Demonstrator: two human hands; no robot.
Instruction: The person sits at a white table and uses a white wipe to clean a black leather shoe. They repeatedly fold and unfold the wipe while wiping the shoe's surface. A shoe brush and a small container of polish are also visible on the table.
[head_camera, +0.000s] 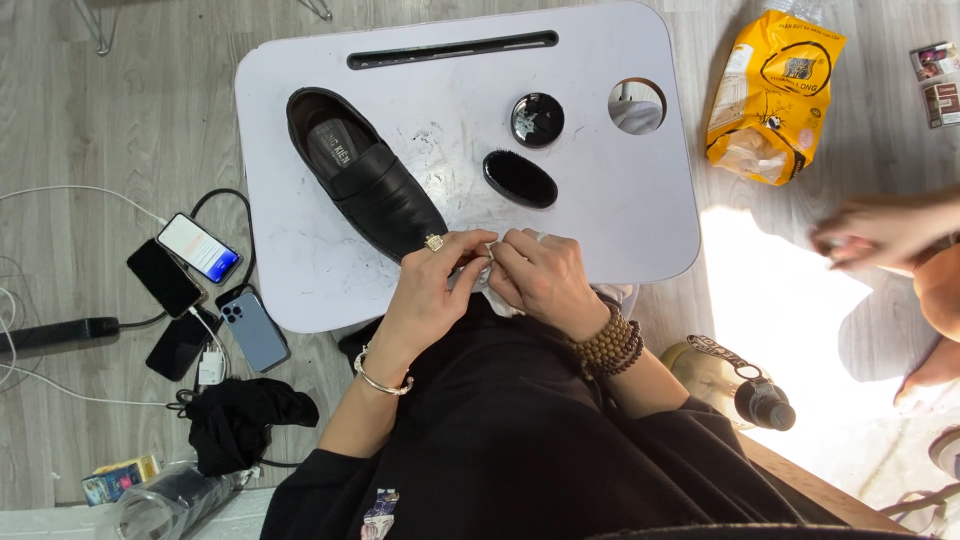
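Note:
My left hand (430, 290) and my right hand (545, 278) meet at the near edge of a small white lap table (300, 270). Both pinch a crumpled white cloth (474, 272) between the fingers. The left hand wears a ring and a silver bangle, the right wrist a string of wooden beads. A black loafer (365, 170) lies on the table, its toe just beside my left fingers. A black oval brush (520, 178) and a round black polish tin (537, 119) sit beyond my hands.
Several phones (200, 285) on charging cables lie on the wooden floor at left, with a black cloth (245, 420) near them. A yellow bag (772, 95) lies at upper right. Another person's hand (875, 235) reaches in from the right. A bottle (735, 385) stands by my right arm.

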